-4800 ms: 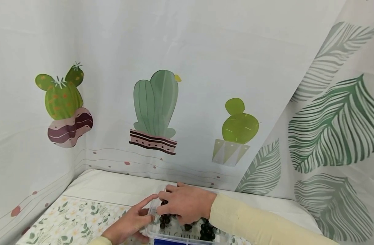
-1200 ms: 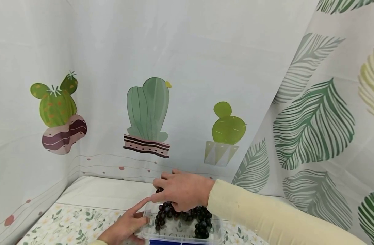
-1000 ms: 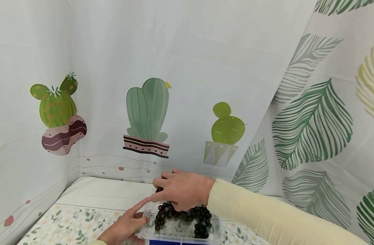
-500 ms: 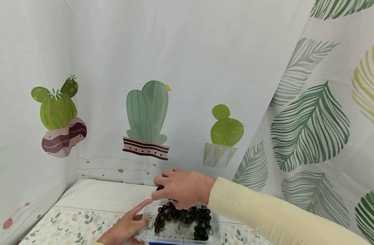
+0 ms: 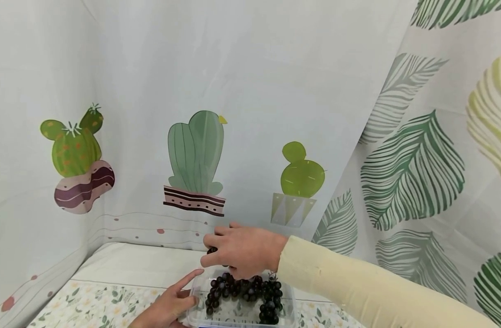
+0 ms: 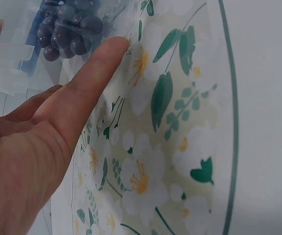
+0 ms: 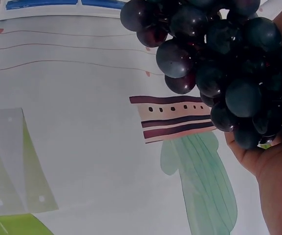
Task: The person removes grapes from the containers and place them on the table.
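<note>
A clear plastic container (image 5: 292,303) stands on the table at the bottom of the head view, dark grapes (image 5: 271,303) visible inside it. My left hand (image 5: 168,303) holds its left side, thumb against the wall and index finger stretched out; the left wrist view shows this hand (image 6: 48,112) at the box, with grapes (image 6: 65,34) behind the clear plastic. Above the container's far side, my right hand (image 5: 246,250) grips a bunch of grapes (image 7: 228,73), seen large in the right wrist view. In the head view the hand hides most of that bunch.
Under the container lies a floral-printed cloth (image 5: 98,298), with a plain white strip (image 5: 152,257) behind it. A white curtain (image 5: 250,68) printed with cacti and leaves hangs close behind. Blue clips (image 7: 43,2) show along the container's edge.
My right hand has risen from low in the container to above its far side, bringing grapes with it. My left hand stays at the left side. The head view has shifted slightly.
</note>
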The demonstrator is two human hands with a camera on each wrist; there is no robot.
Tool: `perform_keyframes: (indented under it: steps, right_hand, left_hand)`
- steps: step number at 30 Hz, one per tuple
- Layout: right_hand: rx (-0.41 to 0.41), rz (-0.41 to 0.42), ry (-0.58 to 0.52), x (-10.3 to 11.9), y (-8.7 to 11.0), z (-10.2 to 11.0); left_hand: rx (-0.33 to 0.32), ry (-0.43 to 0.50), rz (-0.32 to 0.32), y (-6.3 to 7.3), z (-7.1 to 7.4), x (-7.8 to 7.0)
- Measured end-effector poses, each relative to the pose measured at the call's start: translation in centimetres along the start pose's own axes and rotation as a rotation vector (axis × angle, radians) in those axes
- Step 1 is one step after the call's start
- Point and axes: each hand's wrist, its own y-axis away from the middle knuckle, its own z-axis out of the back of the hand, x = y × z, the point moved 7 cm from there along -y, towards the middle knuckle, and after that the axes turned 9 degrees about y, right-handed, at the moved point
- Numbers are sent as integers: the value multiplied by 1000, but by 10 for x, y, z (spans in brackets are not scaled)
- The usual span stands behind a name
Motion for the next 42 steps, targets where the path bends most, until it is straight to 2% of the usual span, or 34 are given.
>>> perform_keyframes:
  steps: [2, 5, 9, 13, 20, 26, 28, 36, 42]
  right_hand:
    - [-4, -2, -3, -1, 0, 1]
    - [-9, -3, -8, -2, 0, 2]
    - [-13, -4, -11, -4, 1, 4]
    - [-24, -7, -7, -6, 1, 6]
    - [-28, -9, 4, -8, 2, 9]
    - [-16, -9, 12, -11, 3, 10]
    - [-8, -10, 11, -12, 4, 11]
    - [52, -22, -19, -16, 10, 9]
    - [82, -35, -14, -19, 14, 7]
  left_hand:
    - [-15, -10, -28, 0, -2, -1]
    - [-18, -30, -37, -3, 0, 1]
    - [27, -56, -34, -9, 7, 6]
    - [59, -50, -38, -10, 7, 6]
    - [-43, -75, -41, -6, -1, -1]
    - [-11, -71, -22, -12, 8, 6]
    - [-21, -69, -16, -13, 9, 7]
    - [-121, -84, -17, -8, -3, -3]
    - [-104, -66, -22, -5, -5, -3]
